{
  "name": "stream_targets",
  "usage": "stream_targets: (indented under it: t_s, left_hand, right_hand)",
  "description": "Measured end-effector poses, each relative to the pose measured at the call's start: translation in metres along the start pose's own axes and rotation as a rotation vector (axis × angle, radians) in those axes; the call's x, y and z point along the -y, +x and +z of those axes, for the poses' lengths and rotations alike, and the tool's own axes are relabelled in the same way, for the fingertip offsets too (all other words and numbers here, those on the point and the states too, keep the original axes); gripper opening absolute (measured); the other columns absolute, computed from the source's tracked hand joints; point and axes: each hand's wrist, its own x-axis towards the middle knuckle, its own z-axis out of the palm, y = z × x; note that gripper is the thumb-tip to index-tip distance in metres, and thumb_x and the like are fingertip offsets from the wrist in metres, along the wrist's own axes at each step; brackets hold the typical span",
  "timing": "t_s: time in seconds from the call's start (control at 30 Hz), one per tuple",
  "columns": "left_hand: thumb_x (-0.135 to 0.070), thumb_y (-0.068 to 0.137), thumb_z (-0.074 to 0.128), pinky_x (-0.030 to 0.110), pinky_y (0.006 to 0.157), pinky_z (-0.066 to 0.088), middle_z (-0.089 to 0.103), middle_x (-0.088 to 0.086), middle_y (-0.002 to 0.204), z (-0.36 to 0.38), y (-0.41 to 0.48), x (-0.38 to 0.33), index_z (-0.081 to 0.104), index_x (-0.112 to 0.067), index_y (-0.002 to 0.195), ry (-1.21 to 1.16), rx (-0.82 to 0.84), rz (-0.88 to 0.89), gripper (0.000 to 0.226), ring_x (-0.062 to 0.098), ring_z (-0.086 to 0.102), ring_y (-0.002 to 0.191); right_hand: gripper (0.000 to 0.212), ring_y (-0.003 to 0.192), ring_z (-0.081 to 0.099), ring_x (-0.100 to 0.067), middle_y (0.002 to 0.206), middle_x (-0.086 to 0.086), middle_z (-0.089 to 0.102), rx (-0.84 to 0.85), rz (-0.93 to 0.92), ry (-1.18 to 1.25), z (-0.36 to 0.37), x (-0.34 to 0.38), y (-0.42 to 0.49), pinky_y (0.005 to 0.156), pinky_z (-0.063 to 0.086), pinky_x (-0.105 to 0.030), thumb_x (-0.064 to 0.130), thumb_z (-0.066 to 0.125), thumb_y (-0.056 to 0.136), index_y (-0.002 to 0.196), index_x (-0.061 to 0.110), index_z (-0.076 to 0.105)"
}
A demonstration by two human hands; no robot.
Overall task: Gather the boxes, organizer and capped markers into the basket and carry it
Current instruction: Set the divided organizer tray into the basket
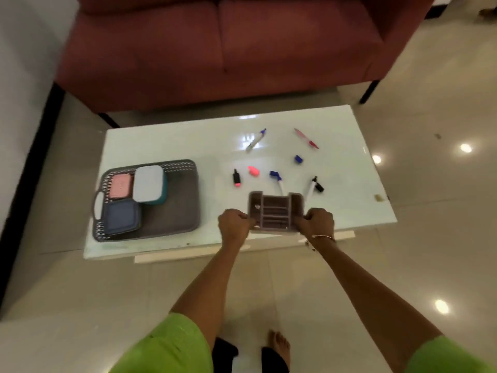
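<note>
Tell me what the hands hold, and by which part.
The organizer: left hand grips its left end, right hand its right end.

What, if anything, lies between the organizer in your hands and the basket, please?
Nothing visible does. The table is bare between the organizer, held by the left hand and right hand, and the basket, whose right half is free.

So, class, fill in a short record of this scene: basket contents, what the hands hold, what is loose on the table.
Contents: basket on table, left side, holds pink box, white-lidded box, blue box
Grip: left hand and right hand hold opposite ends of organizer, near edge
Loose: blue marker, blue cap, pink cap, other markers, beyond organizer
Not yet in basket: organizer, markers
</note>
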Motion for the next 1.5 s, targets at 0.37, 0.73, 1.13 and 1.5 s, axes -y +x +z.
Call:
stream_targets:
  t_s: [0.37,0.73,1.13,1.5]
  left_hand:
    - [-0.006,0.066,0.075,0.028,0.057,0.042,0.061,0.012,0.062,-0.207,0.110,0.097,0.068,-0.004,0.064,0.105,-0.046,-0.116,0.008,0.020,0.055,0.060]
    - [0.002,0.070,0.073,0.046,0.073,0.059,0.072,0.023,0.074,-0.202,0.170,0.183,0.073,0.004,0.074,0.030,0.032,-0.213,0.005,0.034,0.069,0.070]
    - [-0.008,0.079,0.069,0.025,0.054,0.045,0.068,0.019,0.072,-0.196,0.178,0.192,0.071,0.003,0.080,0.170,0.056,-0.148,0.012,0.023,0.061,0.062]
    - [-0.012,0.091,0.052,0.037,0.094,0.045,0.063,0.017,0.121,-0.130,0.160,0.066,0.057,-0.006,0.120,0.461,0.192,0.387,0.030,0.031,0.059,0.110]
  right_hand:
    - [0.022,0.063,0.048,-0.026,0.059,-0.009,0.057,0.224,-0.034,-0.024,0.178,0.182,-0.020,0.055,0.032,-0.027,0.018,0.065,0.069,0.052,0.012,0.053]
    - [0.012,0.067,0.058,-0.029,0.080,-0.019,0.071,0.264,0.004,-0.203,0.266,0.176,-0.008,0.060,0.041,-0.025,0.007,0.058,0.075,0.075,0.002,0.069]
    - [0.023,0.085,0.066,-0.032,0.094,-0.018,0.070,0.288,-0.011,-0.290,0.282,0.179,0.001,0.078,0.053,-0.034,0.019,0.061,0.084,0.091,-0.002,0.068]
    - [0.023,0.097,0.063,-0.031,0.096,-0.014,0.072,0.030,0.011,-0.157,0.177,0.153,0.067,0.084,0.047,-0.035,0.025,0.063,0.082,0.099,0.010,0.068]
